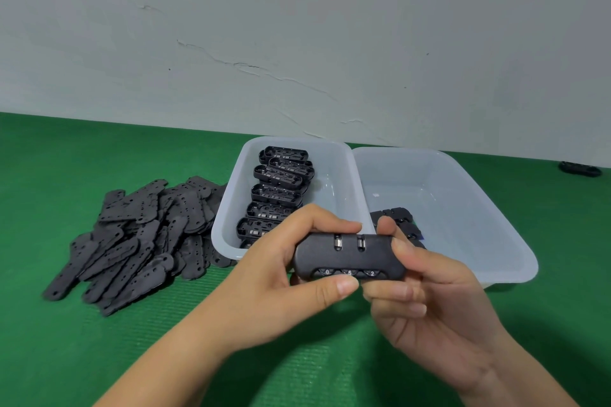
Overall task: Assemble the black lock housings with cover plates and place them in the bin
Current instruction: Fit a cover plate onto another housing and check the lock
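My left hand point(264, 277) and right hand point(426, 294) both pinched one lock housing point(347, 256), fingers curled, above the bins.

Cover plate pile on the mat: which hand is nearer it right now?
Left. The left hand grips the lock housing just right of the cover plate pile; the right hand holds the housing's far end.
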